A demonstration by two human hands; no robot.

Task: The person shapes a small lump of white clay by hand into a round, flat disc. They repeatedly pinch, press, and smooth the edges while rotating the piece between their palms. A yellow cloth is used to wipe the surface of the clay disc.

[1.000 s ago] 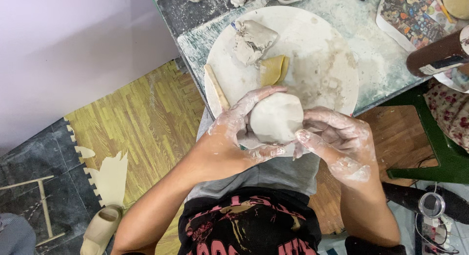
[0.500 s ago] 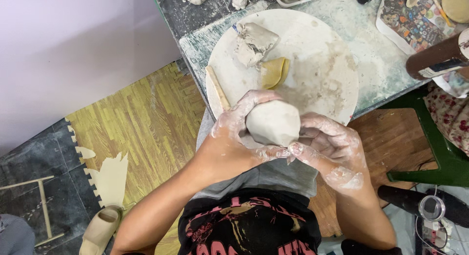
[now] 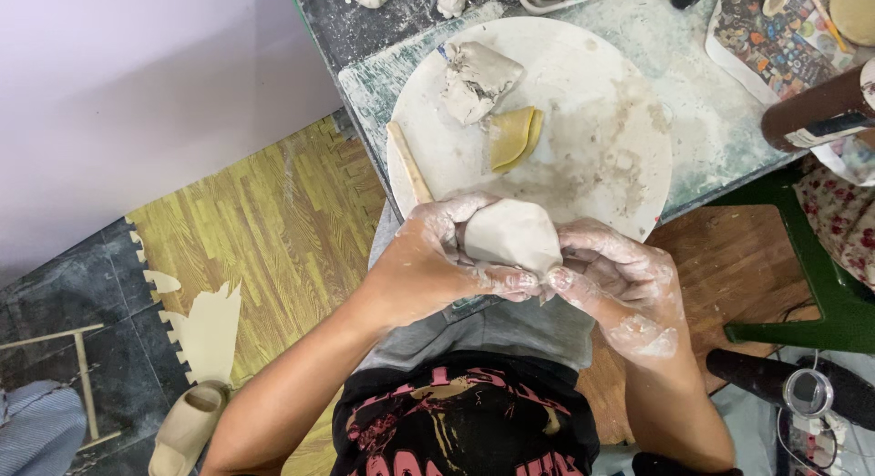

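A pale grey lump of clay (image 3: 510, 235) sits between both my hands, just off the near edge of a round white board (image 3: 592, 102). My left hand (image 3: 428, 257) wraps its left side, fingers curled under it. My right hand (image 3: 620, 280) presses it from the right, fingertips meeting the left ones below the lump. Both hands are smeared with wet clay. On the board lie a second grey clay chunk (image 3: 476, 80), a folded yellow sponge (image 3: 512, 137) and a wooden stick (image 3: 408, 162) at its left rim.
The board rests on a clay-stained grey table (image 3: 365, 39). A brown cylinder (image 3: 820, 112) and patterned paper (image 3: 775, 30) lie at the right. A green stool (image 3: 820, 285) stands on the right, a slipper (image 3: 182, 430) on the yellow floor mat at lower left.
The clay lump has turned in my hands and looks more angular. My right hand has shifted closer under it, fingertips now touching those of the left.
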